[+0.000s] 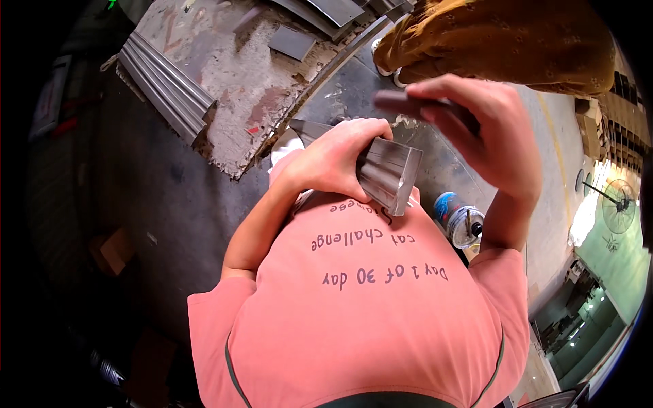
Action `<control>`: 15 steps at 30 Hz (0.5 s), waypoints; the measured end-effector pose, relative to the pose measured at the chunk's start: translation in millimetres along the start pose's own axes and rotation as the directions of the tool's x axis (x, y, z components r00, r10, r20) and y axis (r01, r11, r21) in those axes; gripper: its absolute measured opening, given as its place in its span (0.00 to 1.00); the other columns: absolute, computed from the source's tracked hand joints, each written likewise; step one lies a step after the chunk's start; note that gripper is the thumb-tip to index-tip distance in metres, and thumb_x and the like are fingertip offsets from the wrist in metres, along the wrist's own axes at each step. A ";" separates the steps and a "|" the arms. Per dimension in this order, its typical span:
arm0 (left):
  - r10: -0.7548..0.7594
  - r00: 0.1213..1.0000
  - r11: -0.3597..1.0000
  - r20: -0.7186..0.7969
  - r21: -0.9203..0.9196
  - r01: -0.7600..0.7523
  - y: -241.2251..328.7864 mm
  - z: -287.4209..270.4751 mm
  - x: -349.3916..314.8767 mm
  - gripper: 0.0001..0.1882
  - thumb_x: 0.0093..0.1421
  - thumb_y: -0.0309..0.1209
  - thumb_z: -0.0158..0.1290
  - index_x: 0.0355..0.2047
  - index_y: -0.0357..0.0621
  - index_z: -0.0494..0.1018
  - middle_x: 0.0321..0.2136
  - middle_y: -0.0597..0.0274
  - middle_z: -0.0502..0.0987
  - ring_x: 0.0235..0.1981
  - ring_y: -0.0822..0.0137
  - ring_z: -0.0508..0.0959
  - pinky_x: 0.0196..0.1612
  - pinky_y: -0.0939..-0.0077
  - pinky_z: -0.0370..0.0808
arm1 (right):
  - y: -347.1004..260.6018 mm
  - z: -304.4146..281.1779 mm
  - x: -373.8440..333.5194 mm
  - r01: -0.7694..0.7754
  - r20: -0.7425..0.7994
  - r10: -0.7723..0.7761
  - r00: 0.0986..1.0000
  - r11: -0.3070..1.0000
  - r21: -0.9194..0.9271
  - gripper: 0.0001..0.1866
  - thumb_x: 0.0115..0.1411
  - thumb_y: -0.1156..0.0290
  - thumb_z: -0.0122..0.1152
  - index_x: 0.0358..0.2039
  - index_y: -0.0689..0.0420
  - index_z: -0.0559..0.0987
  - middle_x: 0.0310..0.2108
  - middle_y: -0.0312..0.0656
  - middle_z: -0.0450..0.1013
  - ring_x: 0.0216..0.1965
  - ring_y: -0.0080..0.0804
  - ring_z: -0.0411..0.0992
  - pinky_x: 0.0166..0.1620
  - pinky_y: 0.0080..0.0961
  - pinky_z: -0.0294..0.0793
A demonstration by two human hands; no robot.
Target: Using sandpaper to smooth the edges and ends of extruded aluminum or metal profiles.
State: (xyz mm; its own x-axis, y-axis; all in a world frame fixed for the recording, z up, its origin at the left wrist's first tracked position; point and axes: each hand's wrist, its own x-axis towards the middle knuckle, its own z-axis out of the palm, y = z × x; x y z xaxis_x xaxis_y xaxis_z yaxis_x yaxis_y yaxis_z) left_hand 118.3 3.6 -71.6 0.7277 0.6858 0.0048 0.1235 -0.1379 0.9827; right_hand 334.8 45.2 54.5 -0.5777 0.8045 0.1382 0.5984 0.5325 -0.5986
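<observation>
My left hand (333,160) is wrapped over a grey metal profile (388,170) in front of my pink shirt, thumb along the near side. A flat plate (408,182) sits across the profile's right end, and the long part runs back to the left under my hand. Above and to the right of that end, my right hand (486,129) is closed around a dark reddish-brown bar-shaped tool (401,104). Motion blurs this tool, and my fingers cover part of it, so its exact kind is unclear. It is apart from the profile.
Long ribbed metal profiles (166,85) lie at the left on a worn board (231,88), with a flat metal plate (292,42) farther back. A paint bucket (459,221) stands right of my lap. Another person in brown clothing (503,41) is at the far right; a fan (619,204) stands beyond.
</observation>
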 end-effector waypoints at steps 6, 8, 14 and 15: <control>-0.017 0.999 0.968 0.030 -0.250 0.024 4.2 -1.4 -0.9 0.43 0.33 0.35 0.74 0.53 0.40 0.72 0.47 0.51 0.77 0.46 0.52 0.78 0.52 0.63 0.76 | 10.4 16.1 1.5 -0.021 0.232 -0.072 0.970 0.927 0.375 0.06 0.58 0.75 0.66 0.36 0.59 0.82 0.28 0.47 0.79 0.29 0.46 0.78 0.32 0.31 0.76; 0.040 0.999 0.986 0.021 -0.165 -0.036 1.1 -1.5 -1.6 0.44 0.33 0.35 0.74 0.54 0.41 0.71 0.48 0.50 0.77 0.47 0.50 0.77 0.54 0.61 0.75 | 19.5 18.7 1.7 -0.081 0.277 -0.062 0.959 0.875 0.478 0.07 0.59 0.76 0.65 0.38 0.62 0.83 0.29 0.46 0.80 0.29 0.38 0.79 0.34 0.27 0.76; 0.142 0.990 0.990 0.007 -0.020 -0.142 1.5 -1.2 -7.1 0.46 0.33 0.37 0.74 0.56 0.41 0.69 0.49 0.48 0.76 0.52 0.45 0.74 0.57 0.56 0.71 | 44.2 35.1 0.3 -0.455 0.582 -0.094 0.808 0.528 0.717 0.09 0.61 0.74 0.66 0.41 0.64 0.84 0.39 0.42 0.82 0.41 0.24 0.78 0.46 0.22 0.75; 0.142 0.990 0.990 0.008 -0.018 -0.142 5.1 -2.6 -6.6 0.46 0.33 0.37 0.74 0.56 0.41 0.69 0.49 0.48 0.76 0.52 0.45 0.74 0.57 0.56 0.71 | 48.5 39.7 0.0 -0.479 0.602 -0.124 0.789 0.488 0.730 0.10 0.61 0.73 0.67 0.41 0.64 0.84 0.40 0.42 0.82 0.42 0.25 0.78 0.48 0.22 0.75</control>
State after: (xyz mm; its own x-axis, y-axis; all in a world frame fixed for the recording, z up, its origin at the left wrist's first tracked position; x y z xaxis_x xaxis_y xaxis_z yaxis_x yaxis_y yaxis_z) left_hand 112.4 0.2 -66.1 0.7434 0.6533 0.1431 0.0063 -0.2208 0.9753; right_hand 341.8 60.6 -5.9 -0.8643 0.4102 -0.2911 0.1637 -0.3179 -0.9339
